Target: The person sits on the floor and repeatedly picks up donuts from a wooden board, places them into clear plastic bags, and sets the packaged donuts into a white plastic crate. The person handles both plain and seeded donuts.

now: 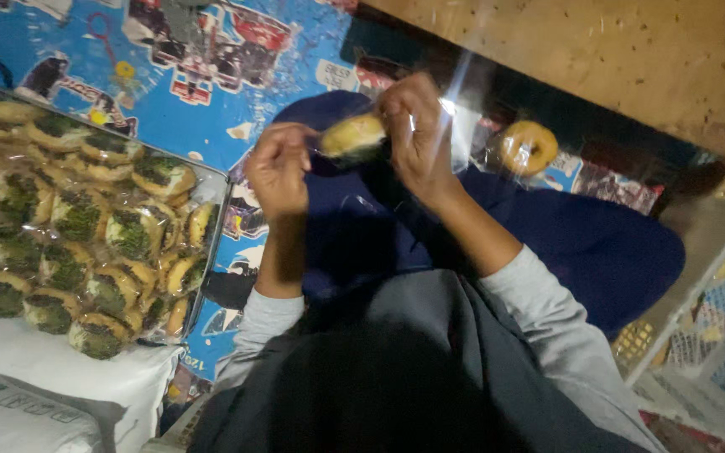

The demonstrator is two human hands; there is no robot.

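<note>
Pastry [352, 137], a small golden oblong piece with a darker underside, is between your two hands, raised above your lap, inside a thin clear plastic wrapper [456, 109]. Its long axis runs nearly level, from your left hand [279, 170] toward your right hand [415, 130], with a slight tilt up on the right side. Your right hand is closer to it: the fingers [396, 101] curl around its right end and hold it through the film. Your left hand has the fingers pinched narrow, and they seem to grip the wrapper just beside the left end of the pastry, though I cannot tell if they touch the pastry itself.

The wrapper is glossy and catches the light in bright streaks. Under your hands lies a dark blue cloth [581, 235], soft and folded. A ring-shaped pastry [528, 147], golden and also in clear film, rests beyond the right hand, well apart. On your left, a tray [211, 218] carries many wrapped round pastries [77, 218] with dark green tops, packed close together. A blue printed sheet [211, 84] with cartoon pictures covers the floor.
</note>
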